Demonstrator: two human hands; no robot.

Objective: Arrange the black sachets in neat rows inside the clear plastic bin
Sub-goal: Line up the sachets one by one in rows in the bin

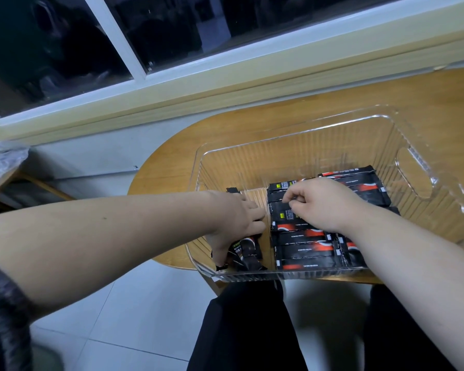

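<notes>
Now, inside the bin (279, 156), the left hand (236, 220) grips several sachets (248, 253); the right hand (324, 204) pinches one sachet (284, 212) atop the rows (306, 253).

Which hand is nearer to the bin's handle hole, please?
Right. The right hand pinches a sachet left of the handle hole; the left hand is farther left, gripping loose sachets.

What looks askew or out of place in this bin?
The loose sachets in the near-left corner of the clear bin, gripped by the left hand, lie tilted and overlapping, unlike the flat row on the right.
</notes>
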